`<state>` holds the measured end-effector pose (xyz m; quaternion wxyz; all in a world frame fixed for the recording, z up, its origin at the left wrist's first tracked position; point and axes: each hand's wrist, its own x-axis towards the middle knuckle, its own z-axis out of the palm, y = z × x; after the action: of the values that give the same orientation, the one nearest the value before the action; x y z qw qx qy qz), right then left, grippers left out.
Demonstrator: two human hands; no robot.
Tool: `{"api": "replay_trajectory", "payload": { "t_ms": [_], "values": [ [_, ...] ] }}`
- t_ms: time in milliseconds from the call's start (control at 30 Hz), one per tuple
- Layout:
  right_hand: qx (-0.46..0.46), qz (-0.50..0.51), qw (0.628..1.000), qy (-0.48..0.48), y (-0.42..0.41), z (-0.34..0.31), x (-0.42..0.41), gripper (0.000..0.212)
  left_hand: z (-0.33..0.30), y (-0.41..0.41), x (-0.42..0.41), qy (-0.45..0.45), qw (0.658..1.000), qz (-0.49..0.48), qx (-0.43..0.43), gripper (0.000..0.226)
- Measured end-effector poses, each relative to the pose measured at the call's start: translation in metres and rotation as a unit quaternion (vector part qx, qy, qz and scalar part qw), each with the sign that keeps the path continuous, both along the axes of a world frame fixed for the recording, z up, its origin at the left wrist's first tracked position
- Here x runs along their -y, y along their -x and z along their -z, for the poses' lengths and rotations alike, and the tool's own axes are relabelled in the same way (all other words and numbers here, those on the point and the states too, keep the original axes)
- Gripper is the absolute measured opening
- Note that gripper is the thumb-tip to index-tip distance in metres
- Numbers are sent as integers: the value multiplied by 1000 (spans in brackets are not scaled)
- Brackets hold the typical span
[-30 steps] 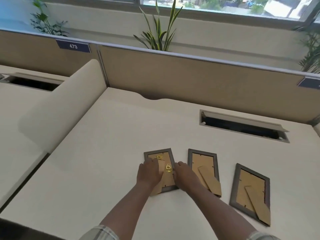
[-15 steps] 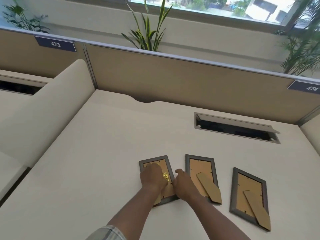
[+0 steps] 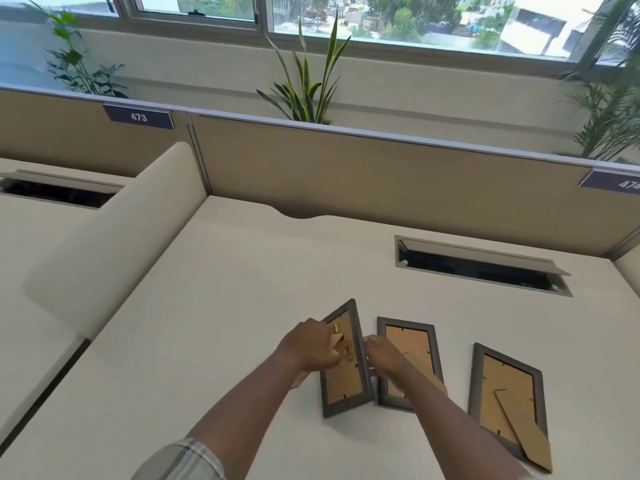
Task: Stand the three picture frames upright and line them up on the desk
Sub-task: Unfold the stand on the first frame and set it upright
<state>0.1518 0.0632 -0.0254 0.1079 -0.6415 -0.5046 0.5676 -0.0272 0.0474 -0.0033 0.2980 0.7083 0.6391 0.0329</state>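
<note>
Partly, hands (image 3: 341, 348) hide left frame's (image 3: 344, 379) stand

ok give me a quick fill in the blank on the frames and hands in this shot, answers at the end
1. The number of picture frames on the desk is ____.
2. Both hands are on the ____ frame of the row.
3. The left hand and right hand work at that frame's ____ side, where brass clips show.
4. The label on the partition reads ____.

Missing words: three; leftmost; back; 473

Both forearms reach forward; left hand (image 3: 309, 348) and right hand (image 3: 383, 353) curled, fingers bent, close together
</note>
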Motion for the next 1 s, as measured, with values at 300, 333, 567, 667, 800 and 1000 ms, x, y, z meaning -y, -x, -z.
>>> {"api": "replay_trajectory", "payload": {
  "t_ms": [300, 333, 567, 667, 800, 1000],
  "values": [
    [-164, 45, 985, 15, 18, 5, 3, 32, 4, 18, 17, 2, 978, -53, 202, 30],
    [-184, 68, 980, 13, 19, 6, 1, 30, 6, 20, 18, 2, 973, -65, 221, 26],
    [-278, 143, 949, -42, 10, -4, -9, 26, 17, 36, 21, -33, 960, -162, 224, 7],
    [-276, 140, 948, -74, 11, -10, -11, 26, 24, 39, 16, -29, 951, -222, 212, 15],
    [-244, 112, 955, -127, 10, -13, -9, 23, 21, 38, 13, 71, 868, -304, 385, 21],
    [-145, 3, 969, -200, 8, -13, -1, 25, 27, 34, 10, 138, 740, -400, 524, 37]
  ]
}}
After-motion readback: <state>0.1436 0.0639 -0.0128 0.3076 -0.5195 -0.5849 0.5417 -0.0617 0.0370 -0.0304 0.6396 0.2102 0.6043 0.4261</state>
